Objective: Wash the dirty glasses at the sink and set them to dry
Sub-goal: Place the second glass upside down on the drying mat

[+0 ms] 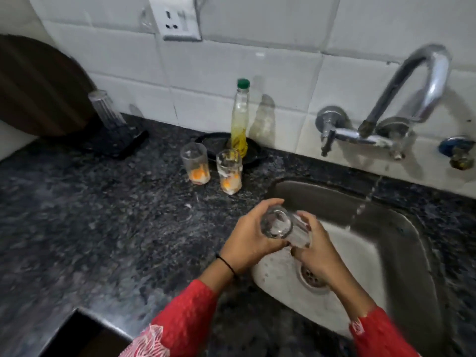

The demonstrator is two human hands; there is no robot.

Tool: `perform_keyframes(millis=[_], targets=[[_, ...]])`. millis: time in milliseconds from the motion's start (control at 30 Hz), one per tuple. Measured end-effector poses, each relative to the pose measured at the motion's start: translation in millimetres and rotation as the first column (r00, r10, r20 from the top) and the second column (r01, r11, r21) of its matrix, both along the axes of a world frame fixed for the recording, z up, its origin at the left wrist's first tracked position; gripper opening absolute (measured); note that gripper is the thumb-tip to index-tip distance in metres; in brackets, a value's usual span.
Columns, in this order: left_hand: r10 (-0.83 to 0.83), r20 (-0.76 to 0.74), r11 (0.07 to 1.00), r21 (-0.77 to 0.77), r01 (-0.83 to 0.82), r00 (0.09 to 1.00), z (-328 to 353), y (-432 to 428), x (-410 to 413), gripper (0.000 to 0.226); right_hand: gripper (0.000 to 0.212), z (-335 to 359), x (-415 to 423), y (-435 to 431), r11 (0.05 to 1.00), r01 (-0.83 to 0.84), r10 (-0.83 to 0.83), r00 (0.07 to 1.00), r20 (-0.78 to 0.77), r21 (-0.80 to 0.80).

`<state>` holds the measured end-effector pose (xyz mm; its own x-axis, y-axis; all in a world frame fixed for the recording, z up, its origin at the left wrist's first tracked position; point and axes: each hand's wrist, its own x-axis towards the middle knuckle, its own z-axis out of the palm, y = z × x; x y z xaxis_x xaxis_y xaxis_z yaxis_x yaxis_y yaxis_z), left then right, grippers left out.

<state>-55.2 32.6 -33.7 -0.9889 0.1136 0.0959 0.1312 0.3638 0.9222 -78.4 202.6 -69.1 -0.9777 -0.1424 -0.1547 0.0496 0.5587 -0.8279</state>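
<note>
Both hands hold one clear glass (pixel 282 226) on its side over the left part of the sink (pixel 412 243), its mouth turned toward me. My left hand (pixel 248 240) wraps the rim end, while my right hand (pixel 315 249) grips the base end. Two dirty glasses with orange and white residue, one (pixel 195 163) left of the other (pixel 229 171), stand upright on the dark granite counter behind my hands. An upturned clear glass (pixel 105 109) rests on a black tray (pixel 116 143) at the back left. Water runs from the tap (pixel 422 81) into the sink, to the right of the held glass.
A bottle of yellow liquid with a green cap (pixel 240 119) stands on a black dish (pixel 253 153) by the tiled wall. A dark round board (pixel 38 86) leans at the far left. A wall socket (pixel 175 18) sits above. The drain (pixel 313 276) lies below my right hand.
</note>
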Motion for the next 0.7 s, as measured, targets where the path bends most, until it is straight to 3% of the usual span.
perform_keyframes(millis=[100,233,300,400,500,700], targets=[[-0.028,-0.167,1.0,-0.015,0.026,0.986,37,-40,-11,0.072,0.078,38,-12,-54,0.995,-0.101,0.102,0.948,-0.302,0.02],[-0.015,-0.375,0.999,-0.039,0.0,0.927,84,-132,-39,0.071,0.062,82,-47,-156,0.995,-0.066,0.004,0.769,-0.639,-0.072],[0.041,-0.43,0.998,-0.033,-0.061,0.902,97,-182,-56,0.077,0.063,95,-73,-212,0.986,-0.086,-0.046,0.679,-0.733,-0.141],[0.198,-0.393,0.98,0.078,-0.182,0.898,99,-268,-86,0.072,0.067,106,-121,-309,0.954,-0.19,-0.048,0.667,-0.743,-0.232],[0.323,-0.303,0.944,0.173,-0.281,0.897,92,-351,-115,0.065,0.069,106,-156,-403,0.901,-0.298,0.042,0.783,-0.621,-0.315],[0.411,-0.174,0.911,0.122,-0.395,0.895,60,-494,-171,0.062,0.064,66,-215,-553,0.895,-0.326,0.182,0.89,-0.418,-0.304]])
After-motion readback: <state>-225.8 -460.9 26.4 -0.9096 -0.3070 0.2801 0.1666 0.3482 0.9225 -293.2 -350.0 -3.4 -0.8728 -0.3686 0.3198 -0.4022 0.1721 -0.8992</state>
